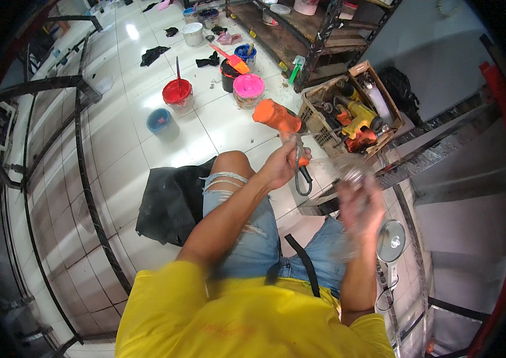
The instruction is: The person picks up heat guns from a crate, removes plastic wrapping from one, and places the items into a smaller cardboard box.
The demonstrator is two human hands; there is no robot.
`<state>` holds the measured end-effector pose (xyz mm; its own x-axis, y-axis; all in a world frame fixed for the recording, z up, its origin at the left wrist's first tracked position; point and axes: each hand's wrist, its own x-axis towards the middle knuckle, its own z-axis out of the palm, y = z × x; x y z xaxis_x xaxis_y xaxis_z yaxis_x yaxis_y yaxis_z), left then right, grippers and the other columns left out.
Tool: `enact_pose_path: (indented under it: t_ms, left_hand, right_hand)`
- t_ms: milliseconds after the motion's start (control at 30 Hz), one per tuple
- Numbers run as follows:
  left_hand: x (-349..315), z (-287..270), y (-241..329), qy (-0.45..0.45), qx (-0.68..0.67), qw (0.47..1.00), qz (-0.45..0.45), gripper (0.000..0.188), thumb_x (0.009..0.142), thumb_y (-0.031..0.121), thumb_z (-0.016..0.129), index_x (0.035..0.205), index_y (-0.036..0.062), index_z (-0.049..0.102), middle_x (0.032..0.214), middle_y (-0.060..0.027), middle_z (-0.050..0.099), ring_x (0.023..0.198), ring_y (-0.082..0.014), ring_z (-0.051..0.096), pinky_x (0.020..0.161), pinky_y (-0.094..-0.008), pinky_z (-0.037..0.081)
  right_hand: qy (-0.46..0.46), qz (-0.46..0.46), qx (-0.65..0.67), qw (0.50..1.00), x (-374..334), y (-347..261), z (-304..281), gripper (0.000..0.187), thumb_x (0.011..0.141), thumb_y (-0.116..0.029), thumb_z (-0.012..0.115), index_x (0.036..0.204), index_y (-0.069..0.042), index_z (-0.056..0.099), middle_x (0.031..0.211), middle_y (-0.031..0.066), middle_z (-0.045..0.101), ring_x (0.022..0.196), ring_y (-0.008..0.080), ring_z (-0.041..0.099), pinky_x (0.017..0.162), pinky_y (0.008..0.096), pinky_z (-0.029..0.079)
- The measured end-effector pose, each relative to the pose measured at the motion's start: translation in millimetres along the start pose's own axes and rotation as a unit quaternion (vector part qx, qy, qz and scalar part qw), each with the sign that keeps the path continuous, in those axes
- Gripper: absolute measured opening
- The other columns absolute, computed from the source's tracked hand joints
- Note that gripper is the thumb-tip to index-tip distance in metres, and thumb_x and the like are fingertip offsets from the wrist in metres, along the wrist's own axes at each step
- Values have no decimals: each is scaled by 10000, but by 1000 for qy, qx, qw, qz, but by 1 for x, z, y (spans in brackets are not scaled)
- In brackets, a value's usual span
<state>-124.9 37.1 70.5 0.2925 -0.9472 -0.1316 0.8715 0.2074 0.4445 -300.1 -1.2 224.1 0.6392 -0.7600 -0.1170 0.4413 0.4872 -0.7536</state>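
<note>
My left hand [281,163] is closed round the handle of an orange hair dryer [277,116], which is held above my knees with its wide barrel tilted up to the left. A loop of grey cord [302,192] hangs beside its handle. Further right, my right hand [360,206] is raised over my right thigh and smeared by motion. Something pale and shiny blurs at its fingers, and I cannot make out what it is or whether the hand grips it.
Paint tubs stand on the white tiles ahead: red [178,94], pink [248,89], blue [161,122]. A crate of power tools [318,128] lies at the right, below a rusty shelf [292,33]. Black metal bars [89,191] run along the left. A round mirror-like disc [391,240] stands by my right arm.
</note>
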Motion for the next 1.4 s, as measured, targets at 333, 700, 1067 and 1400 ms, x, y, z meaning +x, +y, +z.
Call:
enact_pose_path:
  t_ms: [333, 700, 1067, 1400]
  left_hand:
    - [-5, 10, -12, -32, 9, 999, -6, 356, 995, 419, 422, 1146, 98, 454, 1024, -109, 625, 993, -190, 596, 915, -347, 460]
    - [-9, 13, -14, -68, 42, 996, -34, 412, 961, 423, 496, 1195, 84, 473, 1104, -78, 607, 1039, -196, 579, 951, -362, 425]
    - [-10, 6, -14, -47, 1, 998, -36, 356, 903, 273, 526, 1177, 48, 495, 1109, -120, 619, 1047, -223, 597, 962, -384, 446]
    - [0, -6, 15, -80, -57, 995, 1, 305, 801, 280, 521, 981, 33, 530, 961, -182, 608, 880, -235, 612, 810, -362, 499]
  right_hand:
    - [-49, 275, -486, 828, -7, 103, -91, 180, 850, -143, 562, 919, 20, 597, 751, 49, 565, 593, 124, 513, 520, 255, 418]
    - [-84, 57, 198, 975, 26, 2, -52, 357, 783, -186, 560, 1101, -25, 558, 1002, 82, 600, 821, 171, 542, 629, 306, 424]
    - [5, 47, 70, 996, 10, 10, -87, 307, 837, -202, 554, 1069, 1, 563, 994, 93, 615, 767, 171, 535, 583, 291, 414]
    - [4, 194, -26, 981, -34, 4, -148, 257, 888, -261, 599, 972, -19, 616, 869, 73, 612, 772, 192, 563, 715, 358, 472]
